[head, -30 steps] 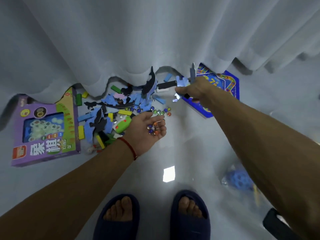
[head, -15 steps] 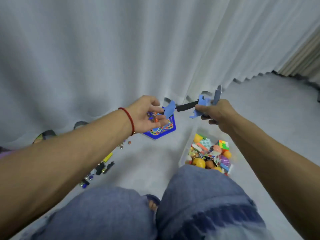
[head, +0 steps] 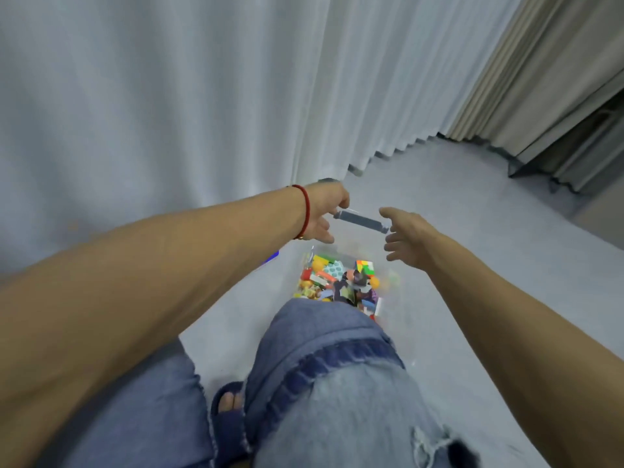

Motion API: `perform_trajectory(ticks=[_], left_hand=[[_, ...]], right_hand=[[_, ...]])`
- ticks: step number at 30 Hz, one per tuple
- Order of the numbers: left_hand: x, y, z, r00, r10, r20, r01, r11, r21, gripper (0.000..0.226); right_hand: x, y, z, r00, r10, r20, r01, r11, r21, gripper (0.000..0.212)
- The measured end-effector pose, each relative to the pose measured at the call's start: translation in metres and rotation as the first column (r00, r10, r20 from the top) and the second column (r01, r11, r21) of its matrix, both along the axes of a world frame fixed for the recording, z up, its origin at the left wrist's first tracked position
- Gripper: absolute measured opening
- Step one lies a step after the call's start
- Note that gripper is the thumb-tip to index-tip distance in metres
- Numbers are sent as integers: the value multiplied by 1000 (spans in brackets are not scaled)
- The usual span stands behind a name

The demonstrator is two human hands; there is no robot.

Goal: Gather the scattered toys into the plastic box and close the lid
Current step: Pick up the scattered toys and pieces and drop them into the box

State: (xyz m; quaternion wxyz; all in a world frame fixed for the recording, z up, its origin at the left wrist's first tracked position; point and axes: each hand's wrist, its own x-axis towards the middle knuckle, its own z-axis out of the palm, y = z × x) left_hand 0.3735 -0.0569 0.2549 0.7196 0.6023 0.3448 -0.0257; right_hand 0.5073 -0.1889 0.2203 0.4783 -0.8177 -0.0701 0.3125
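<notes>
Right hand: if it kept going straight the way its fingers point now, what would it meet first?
The right hand is open, fingers pointing toward the left hand. First in that line looks to be the grey bar between the hands, its near end right by the fingertips. Whether they already touch is unclear.

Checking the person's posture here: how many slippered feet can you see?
1. A dark blue slipper with toes showing sits at the bottom centre, between the two denim-clad legs. The other foot is probably hidden under the legs.
</notes>
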Motion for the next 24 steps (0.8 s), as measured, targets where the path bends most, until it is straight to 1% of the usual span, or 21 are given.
perform_trajectory(ticks=[2, 4, 6, 8, 10, 12, 15, 17, 18, 21, 23, 24], left_hand=[[-17, 12, -6, 996, -35, -86, 39, 998, 49, 49], [-40, 31, -11, 991, -15, -136, 30, 993, 111, 43], [-70, 54, -19, 983, 40, -178, -2, 978, 207, 32], [-107, 78, -29, 968, 95, -232, -22, 954, 298, 23], [-151, 100, -37, 945, 141, -297, -17, 922, 386, 22], [-196, 118, -44, 923, 190, -336, -27, 901, 434, 17], [-247, 140, -48, 899, 288, -329, -91, 859, 503, 11], [-271, 148, -51, 888, 330, -319, -139, 856, 499, 11], [-281, 151, -55, 881, 353, -315, -150, 840, 522, 11], [-321, 158, -81, 868, 380, -320, -118, 784, 610, 16], [-352, 157, -115, 845, 411, -344, -106, 758, 644, 13], [-366, 156, -136, 825, 449, -342, -127, 738, 663, 12]], right_hand=[[-4, 6, -5, 997, 40, 68, -36, 998, -49, 39], [-13, 20, -11, 985, 132, 113, -123, 989, -81, 44], [-27, 40, -14, 954, 276, 117, -263, 958, -116, 42], [-49, 65, -10, 883, 457, 102, -439, 884, -159, 36], [-75, 94, -5, 776, 624, 88, -597, 773, -214, 33], [-105, 123, 0, 656, 752, 58, -718, 646, -259, 31], [-158, 166, -3, 478, 877, 40, -827, 465, -315, 29], [-195, 190, -18, 359, 932, 50, -867, 353, -351, 28], [-213, 199, -29, 306, 951, 46, -881, 301, -364, 28], [-251, 221, -73, 119, 993, 13, -899, 114, -424, 30], [-263, 232, -109, -29, 1000, 2, -855, -24, -518, 36], [-266, 237, -127, -112, 994, 4, -809, -89, -582, 41]])
